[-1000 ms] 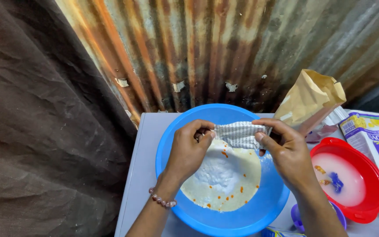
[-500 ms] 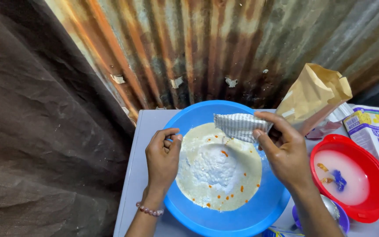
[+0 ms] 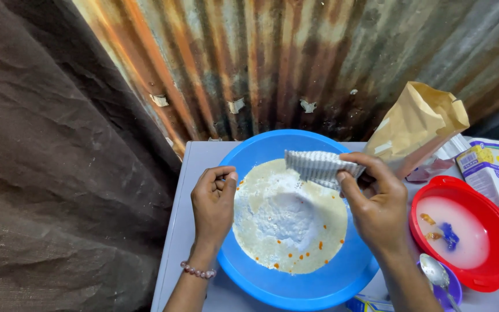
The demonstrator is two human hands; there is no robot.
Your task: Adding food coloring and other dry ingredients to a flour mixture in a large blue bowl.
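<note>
Looking down, I saw the rusty corrugated wall (image 3: 295,63) and dark cloth (image 3: 47,156) behind the grey table (image 3: 189,190). Blue basin (image 3: 295,283) sat centred, holding pale batter with a white powder mound (image 3: 287,216). Versus half a second earlier, my left hand (image 3: 213,202) had stayed on the basin's left rim, loosely curled, gripping nothing. My right hand (image 3: 376,199) pinched the small striped packet (image 3: 319,166) over the basin's far side, tipped flatter than before. Brown paper bag (image 3: 417,124), red bowl (image 3: 463,231) and spoon (image 3: 437,274) crowded the right.
</note>
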